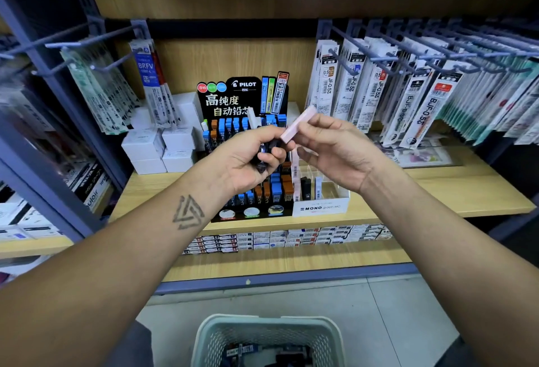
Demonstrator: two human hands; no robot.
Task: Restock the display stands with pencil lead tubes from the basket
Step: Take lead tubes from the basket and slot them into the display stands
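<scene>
In front of the shelf, just above frame centre, a pale pink lead tube (297,124) is pinched between the thumb and fingertips of the right hand (335,152), its long axis tilted up toward 1 o'clock. Directly at 9 o'clock from it, almost touching its lower end, the left hand (250,159) is curled around a small bundle of dark lead tubes (267,152), with a white tube (253,118) standing out above the knuckles at 12 o'clock. Both hands are raised in front of the black Pilot display stand (233,98), whose rows hold blue, orange and dark tubes. At 4 o'clock from the left hand, beside that stand, sits the white Mono display stand (320,207); it holds a few tubes at its left side, one pink, one black and one pale, and its clear right section shows none. Both stands rest on the wooden shelf (452,188). At 6 o'clock, at the bottom edge, the pale green basket (210,334) stands on the floor, with dark and blue tubes visible inside; their number cannot be told. Hanging refill packs (408,98) fill the hooks at 3 o'clock, and white boxes (151,145) are stacked at 9 o'clock from the Pilot stand.
</scene>
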